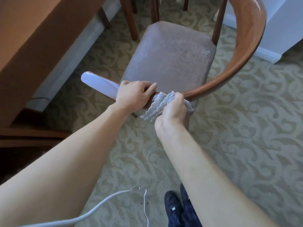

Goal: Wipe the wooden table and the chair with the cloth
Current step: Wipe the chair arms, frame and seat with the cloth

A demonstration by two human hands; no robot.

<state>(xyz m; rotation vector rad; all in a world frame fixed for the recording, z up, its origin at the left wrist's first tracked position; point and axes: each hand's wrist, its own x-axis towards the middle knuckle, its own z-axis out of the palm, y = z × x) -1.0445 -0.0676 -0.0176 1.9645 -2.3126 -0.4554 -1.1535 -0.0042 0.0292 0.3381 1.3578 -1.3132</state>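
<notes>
From the head view we look down on one chair (172, 59) with a curved wooden back rail (242, 63) and a padded seat, standing on a patterned carpet (246, 145). Our left hand (132, 94) is curled over the rail near its left end, fingers wrapped across the top, bracing the chair. Our right hand (173, 108) grips the one grey cloth (157, 105), bunched in the fingers and pressed against the rail just beside the left hand, with a loose flap hanging below the rail's near edge. The two hands sit almost touching along the same stretch of rail.

We judge the chair wipe to be under way at the left part of the back rail. The long sweep of rail curving off to the right and up to the far right corner looks glossy, but we cannot tell whether it has been wiped. The seat pad and the legs show no sign either way. One wooden table (37, 35) fills the upper left corner, its edge and side in view; nothing shows whether its top has been done, so we cannot call that half finished.

By count: one chair in hand, the legs of further furniture (131, 18) at the top edge, one table, one cloth, two hands, a white cable (91, 208) along the bottom edge, and two dark shoes (173, 208) near the bottom centre.
</notes>
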